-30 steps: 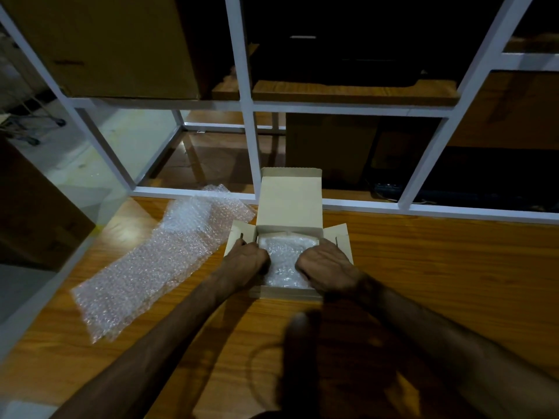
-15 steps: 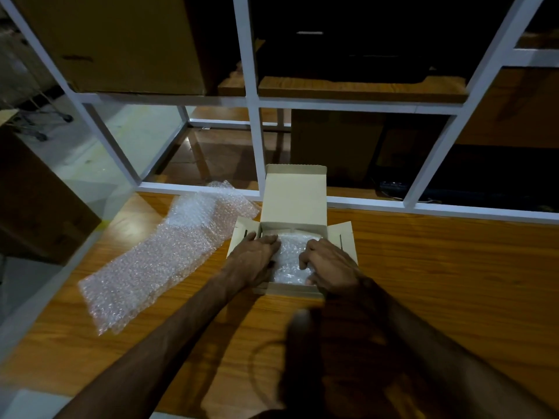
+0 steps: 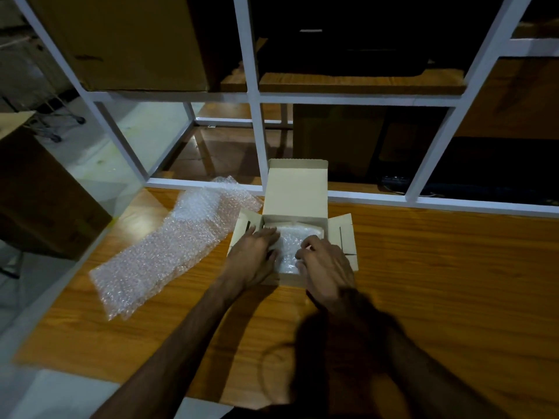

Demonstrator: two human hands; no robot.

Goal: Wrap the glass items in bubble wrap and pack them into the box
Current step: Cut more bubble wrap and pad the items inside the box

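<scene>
A small cardboard box (image 3: 296, 195) sits on the wooden table with its lid standing up and its side flaps spread out. Inside it lies a bundle wrapped in bubble wrap (image 3: 287, 249); the glass within is hidden. My left hand (image 3: 252, 257) rests flat on the bundle's left side, over the box's left wall, fingers spread. On the bundle's right side my right hand (image 3: 325, 266) presses down with curled fingers. Neither hand grips anything.
A loose sheet of bubble wrap (image 3: 169, 246) lies on the table left of the box. A white metal shelf frame (image 3: 257, 116) rises just behind the table (image 3: 438, 282), with large cardboard cartons (image 3: 121, 40) on it. The table's left edge drops to the floor.
Both hands have slid from the box's outer edges inward onto the wrapped bundle, fingers now stretched over it. The box and loose sheet stay where they were.
</scene>
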